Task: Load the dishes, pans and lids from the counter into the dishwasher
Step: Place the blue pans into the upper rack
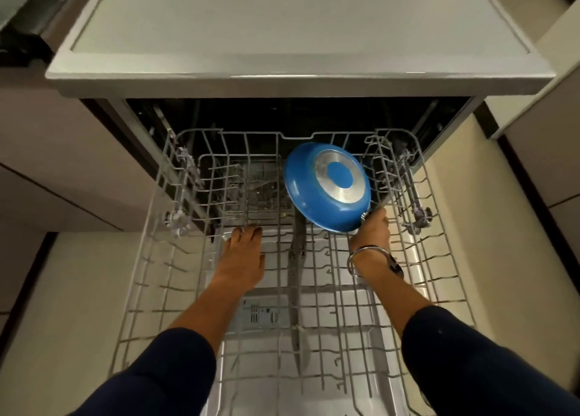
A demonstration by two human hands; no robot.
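Gripping the handle of a blue frying pan (328,184), the person's right hand (373,227) held the pan tilted, its underside with the steel base disc turned up toward the viewer, above the far right part of the pulled-out wire rack (150,258). The pan's far rim sat close to the rack's far wall, just left of the folding tines on the right side; whether it already touched the wires could not be told. The left hand (243,255) lay flat with fingers extended, fingertips resting at the wires near the rack's centre-left and holding nothing. A bangle (367,255) circled the right wrist. The rack otherwise showed no dishes, and the bench top (282,23) above the dishwasher (314,114) appeared as a plain grey surface.

Step in hand, as judged: placement of the first pan into the rack. The next move probably required lowering the pan between tines so that it stood on edge or leaned face-down, with the handle clear of the rack wall. Release was advisable only once the wires carried the pan's weight, since a tilted pan could slide or tip.
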